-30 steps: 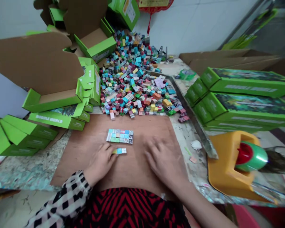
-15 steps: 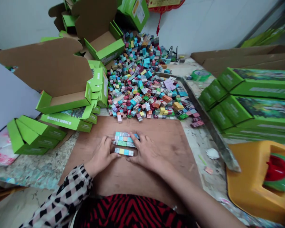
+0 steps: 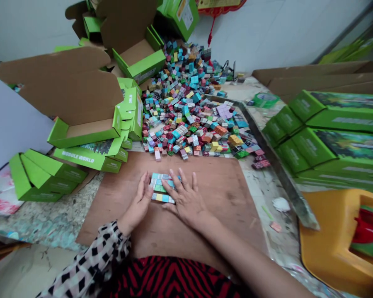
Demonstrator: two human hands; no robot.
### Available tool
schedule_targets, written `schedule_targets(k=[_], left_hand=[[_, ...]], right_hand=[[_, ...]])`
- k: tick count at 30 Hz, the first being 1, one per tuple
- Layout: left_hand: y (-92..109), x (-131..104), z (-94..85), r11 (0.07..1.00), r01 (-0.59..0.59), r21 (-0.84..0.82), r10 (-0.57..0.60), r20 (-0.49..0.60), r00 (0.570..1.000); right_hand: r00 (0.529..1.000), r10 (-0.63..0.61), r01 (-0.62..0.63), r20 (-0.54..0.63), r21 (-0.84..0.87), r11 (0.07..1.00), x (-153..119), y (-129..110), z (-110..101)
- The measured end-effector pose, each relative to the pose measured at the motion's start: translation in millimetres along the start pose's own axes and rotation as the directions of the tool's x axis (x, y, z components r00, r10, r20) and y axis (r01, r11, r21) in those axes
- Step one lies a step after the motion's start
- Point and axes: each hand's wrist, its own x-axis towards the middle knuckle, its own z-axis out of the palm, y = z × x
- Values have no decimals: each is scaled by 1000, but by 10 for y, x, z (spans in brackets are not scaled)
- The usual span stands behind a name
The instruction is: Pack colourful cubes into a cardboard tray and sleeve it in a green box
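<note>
A small block of printed cubes, in blue, green and pale tones, lies on the brown board. Along its near side runs a row of cubes with yellow and white faces. My left hand stands on edge at the block's left side, fingers straight and holding nothing. Over the block's right part lies my right hand, palm down with its fingers spread. It hides that side of the cubes, and its thumb is by the right end of the near row.
Beyond the board spreads a heap of loose cubes. Open green boxes stand at the left, and closed green boxes are stacked at the right. A metal bar and a yellow plastic object lie right of the board.
The near row has come up against the larger block. My right hand has flattened and spread over the cubes, while my left hand has turned on edge beside them.
</note>
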Motion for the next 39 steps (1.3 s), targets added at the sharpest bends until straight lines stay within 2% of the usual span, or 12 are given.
schedule_targets(k=[5, 10, 13, 17, 22, 24, 26, 29, 32, 35, 37, 39], left_hand=[[-59, 9, 13, 1000, 16, -16, -17, -41, 999], [20, 70, 51, 999, 27, 28, -24, -88, 996], [43, 137, 71, 996, 25, 87, -19, -69, 997], [40, 122, 134, 992, 33, 119, -28, -38, 999], [112, -243, 310, 991, 84, 109, -88, 38, 995], [156, -375, 326, 991, 74, 112, -82, 69, 994], [197, -365, 262, 989, 41, 143, -46, 35, 998], [252, 8, 48, 967, -14, 255, 52, -143, 988], [323, 651, -159, 877, 55, 477, 119, -327, 938], [413, 1224, -233, 833, 110, 542, 136, -394, 909], [461, 1475, -219, 802, 150, 578, 135, -421, 897], [485, 1631, -194, 774, 186, 606, 117, -425, 898]], right_hand=[[998, 68, -68, 2, 51, 996, 27, 1, -15], [994, 100, -88, -39, 233, 968, 32, 91, 79], [993, 95, -67, -64, 349, 935, 78, 150, 153], [986, 57, 16, -157, 431, 902, 95, 193, 184], [971, -7, 119, -240, 453, 884, -227, 215, 180], [976, -31, 125, -216, 436, 891, -413, 228, 130], [985, -50, 115, -167, 406, 906, -516, 249, 27], [997, 28, 9, -78, 432, 902, -354, 288, -173], [984, 178, -168, 22, 465, 869, 183, 288, -307], [966, 229, -257, 122, 356, 898, 836, 209, -335], [930, 309, -352, 201, 235, 906, 1197, 133, -315], [903, 355, -399, 241, 167, 901, 1455, 70, -276]])
